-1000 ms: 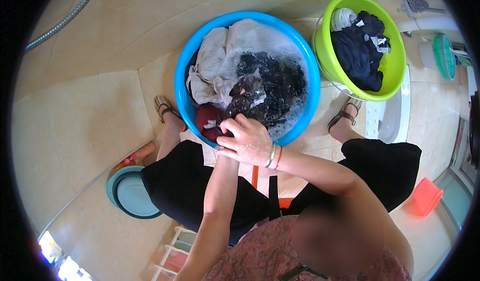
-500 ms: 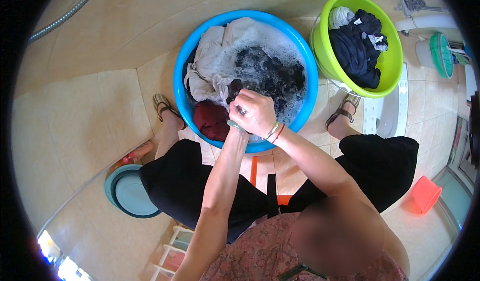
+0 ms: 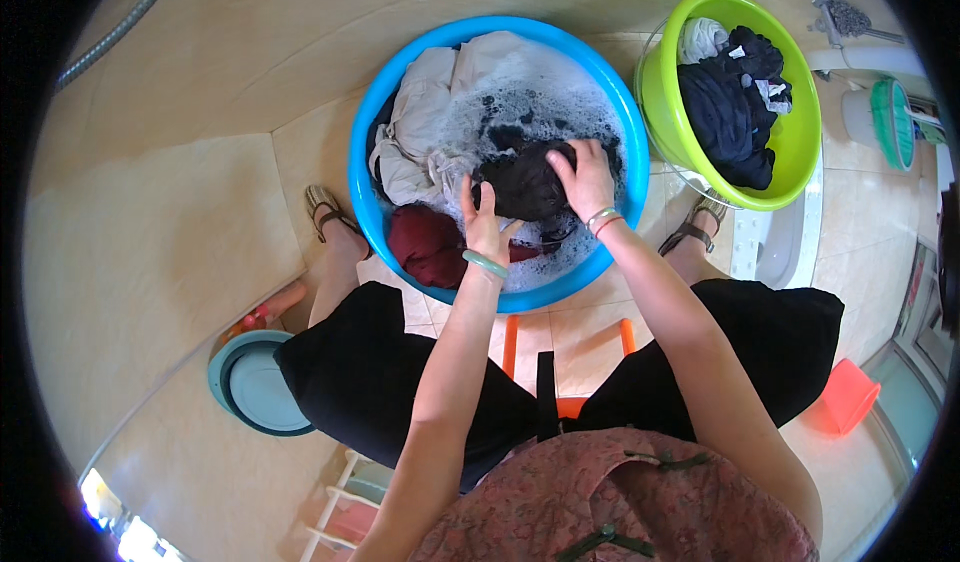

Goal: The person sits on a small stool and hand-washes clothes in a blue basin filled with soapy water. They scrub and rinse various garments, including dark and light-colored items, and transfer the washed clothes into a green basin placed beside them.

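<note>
A large blue tub [image 3: 362, 92] holds sudsy water and soaking clothes. In it, a wet, bunched black garment [image 3: 525, 184] lies between my hands. My left hand [image 3: 485, 227], with a green bangle at its wrist, is at the garment's left side, fingers spread. On the garment's right side, my right hand [image 3: 588, 182] grips its edge between thumb and fingers. A dark red garment [image 3: 425, 244] lies by my left hand, and pale beige clothing [image 3: 420, 102] is heaped at the tub's left.
A lime-green bucket [image 3: 660, 112] with dark clothes stands right of the tub, near a white floor fixture [image 3: 808, 232]. A grey-blue basin [image 3: 225, 382] is at lower left, a coral-red container [image 3: 850, 397] at lower right. Orange stool legs [image 3: 627, 335] show between my knees.
My hands were clasped together, squeezing dark cloth at the tub's middle. They have come apart, the right moving rightward, and the black garment is now spread wider between them.
</note>
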The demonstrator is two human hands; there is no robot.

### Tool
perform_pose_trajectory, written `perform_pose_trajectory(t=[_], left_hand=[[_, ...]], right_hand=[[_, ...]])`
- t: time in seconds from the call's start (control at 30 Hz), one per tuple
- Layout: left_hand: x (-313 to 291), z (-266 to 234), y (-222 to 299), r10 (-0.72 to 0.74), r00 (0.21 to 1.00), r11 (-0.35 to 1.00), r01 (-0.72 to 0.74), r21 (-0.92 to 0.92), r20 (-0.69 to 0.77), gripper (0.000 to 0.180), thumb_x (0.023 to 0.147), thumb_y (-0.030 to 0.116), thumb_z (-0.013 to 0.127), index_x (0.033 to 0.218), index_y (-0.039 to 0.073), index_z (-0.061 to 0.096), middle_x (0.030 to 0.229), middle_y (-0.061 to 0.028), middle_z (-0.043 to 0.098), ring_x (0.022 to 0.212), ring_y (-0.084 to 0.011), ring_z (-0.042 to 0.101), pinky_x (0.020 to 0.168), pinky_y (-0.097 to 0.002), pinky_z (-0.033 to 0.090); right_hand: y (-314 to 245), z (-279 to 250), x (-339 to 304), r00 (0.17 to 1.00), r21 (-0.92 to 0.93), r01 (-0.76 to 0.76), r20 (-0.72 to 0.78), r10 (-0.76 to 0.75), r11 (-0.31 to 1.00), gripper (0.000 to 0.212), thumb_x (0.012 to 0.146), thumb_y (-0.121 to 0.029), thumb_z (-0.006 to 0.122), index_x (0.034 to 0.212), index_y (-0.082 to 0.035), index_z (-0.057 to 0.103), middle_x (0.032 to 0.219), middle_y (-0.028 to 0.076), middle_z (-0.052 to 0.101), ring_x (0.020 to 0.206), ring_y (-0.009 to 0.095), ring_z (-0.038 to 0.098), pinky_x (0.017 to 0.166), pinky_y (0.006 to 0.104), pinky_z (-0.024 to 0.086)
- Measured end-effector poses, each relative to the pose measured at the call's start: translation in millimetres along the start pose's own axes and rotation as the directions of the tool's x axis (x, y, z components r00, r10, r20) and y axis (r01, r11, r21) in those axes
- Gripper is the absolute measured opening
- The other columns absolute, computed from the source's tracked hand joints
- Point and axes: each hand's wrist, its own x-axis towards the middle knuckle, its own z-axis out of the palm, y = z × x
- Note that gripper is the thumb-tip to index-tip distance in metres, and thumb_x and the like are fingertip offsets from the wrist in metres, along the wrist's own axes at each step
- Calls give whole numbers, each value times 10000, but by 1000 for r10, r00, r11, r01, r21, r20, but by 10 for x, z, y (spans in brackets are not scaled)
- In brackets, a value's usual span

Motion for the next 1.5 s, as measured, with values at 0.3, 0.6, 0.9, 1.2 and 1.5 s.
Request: perform_pose_trajectory(t=[0.3,0.6,0.9,1.2,1.5], left_hand=[[1055,-539,-506,345,928,603,-333,725,139,360,935,196,592,1256,34,573,1182,-109,633,1093,-208,581,946,-304,433],[548,-140,-27,-244,867,962,274,-8,434,401,907,394,615,1186,107,596,1119,-75,627,1066,-244,575,925,-412,462],[88,-118,197,-59,900,970,154,-188,431,423,930,389,575,1186,54,598,1100,-94,649,1017,-246,626,876,-401,512],[-70,-286,108,-45,974,964,101,-245,222,426,928,377,574,1185,38,591,1100,-99,644,1016,-243,627,873,-401,514],[-30,-54,-5,36,999,982,-38,-185,-15,429,927,364,572,1185,22,584,1099,-104,639,1014,-240,628,870,-400,517]], right_hand=[[2,355,-14,925,-252,2,368,94,968,449,868,-329,633,1207,-91,463,1121,188,516,916,399,629,748,498,534],[-497,-66,-178,949,117,277,120,-290,954,194,785,-184,681,954,-109,623,956,105,524,897,323,548,751,408,492],[-1568,-793,-859,669,269,683,142,-730,679,189,708,-264,723,744,-135,590,849,16,482,827,187,517,674,281,480],[-1707,-751,-573,758,170,653,-146,-636,738,236,688,-245,746,634,-133,545,702,4,477,626,157,547,513,291,484],[-1335,-461,-208,943,279,330,-71,-324,902,142,754,-230,641,685,-108,617,771,75,623,645,280,632,547,386,514]])
